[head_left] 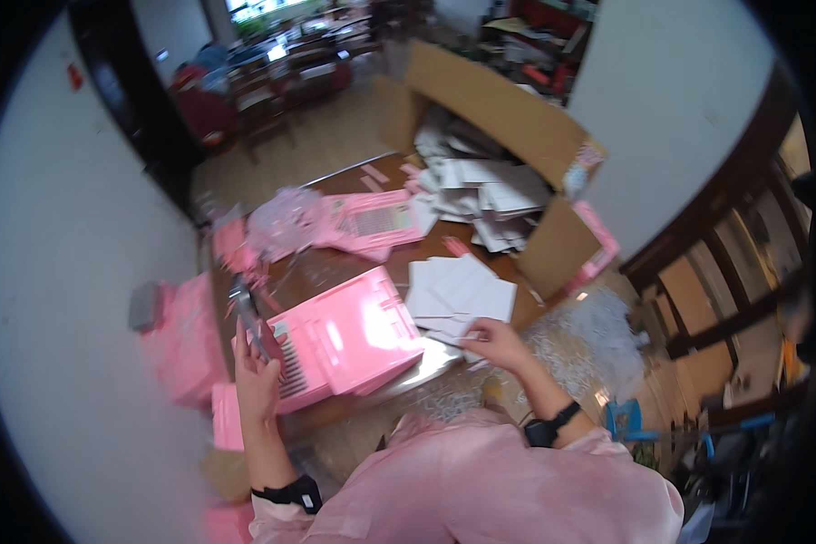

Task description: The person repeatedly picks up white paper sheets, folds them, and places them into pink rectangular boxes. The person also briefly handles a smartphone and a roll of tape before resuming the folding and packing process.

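My two forearms, one black band (pixel 290 494) on each, reach up over the desk (pixel 344 181). My left hand (pixel 258 385) is upright, holding one dark tool (pixel 261 335) (too blurred to name) beside one pink case (pixel 349 322). My right hand (pixel 499 344) bends inward, fingertips narrowed at one white card pile (pixel 462 290); whether they grip a card, I cannot tell. Farther off stands one open carton (pixel 499 95).

grey held object (pixel 252 319): blurred, kind unclear | pink shirt (pixel 535 485): cut by lower edge
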The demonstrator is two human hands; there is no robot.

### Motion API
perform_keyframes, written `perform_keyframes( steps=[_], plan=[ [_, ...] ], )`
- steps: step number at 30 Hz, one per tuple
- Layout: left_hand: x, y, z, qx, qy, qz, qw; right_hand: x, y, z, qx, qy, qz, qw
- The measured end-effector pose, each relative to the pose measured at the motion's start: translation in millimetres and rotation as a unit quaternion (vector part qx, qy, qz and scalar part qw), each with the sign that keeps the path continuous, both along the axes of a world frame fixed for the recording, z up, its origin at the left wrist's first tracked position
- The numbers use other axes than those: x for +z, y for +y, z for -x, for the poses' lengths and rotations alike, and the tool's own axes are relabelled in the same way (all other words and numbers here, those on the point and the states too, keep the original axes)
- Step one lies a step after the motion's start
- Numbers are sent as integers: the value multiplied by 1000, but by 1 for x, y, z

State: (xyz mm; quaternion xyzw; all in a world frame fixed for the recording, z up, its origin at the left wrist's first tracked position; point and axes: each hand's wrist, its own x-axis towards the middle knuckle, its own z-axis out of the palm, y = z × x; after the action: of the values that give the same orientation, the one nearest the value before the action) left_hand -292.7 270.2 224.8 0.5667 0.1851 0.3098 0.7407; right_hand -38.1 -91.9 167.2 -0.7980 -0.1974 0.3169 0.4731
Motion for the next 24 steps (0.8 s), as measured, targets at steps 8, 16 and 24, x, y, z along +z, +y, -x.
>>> perform_keyframes(
  steps=[8, 16, 24],
  plan=[
    [49, -165, -145, -238, -106, 76, 962, 113, 4, -3, 119, -42, -199, 972],
    [28, -315, -276, -389, -1, 93, 916, 101, -147, -96, 41, -54, -176, 982],
    [-8, -404, -375, -482, 9, -25, 876, 79, -296, -204, -7, -221, -119, 968]
  ],
)
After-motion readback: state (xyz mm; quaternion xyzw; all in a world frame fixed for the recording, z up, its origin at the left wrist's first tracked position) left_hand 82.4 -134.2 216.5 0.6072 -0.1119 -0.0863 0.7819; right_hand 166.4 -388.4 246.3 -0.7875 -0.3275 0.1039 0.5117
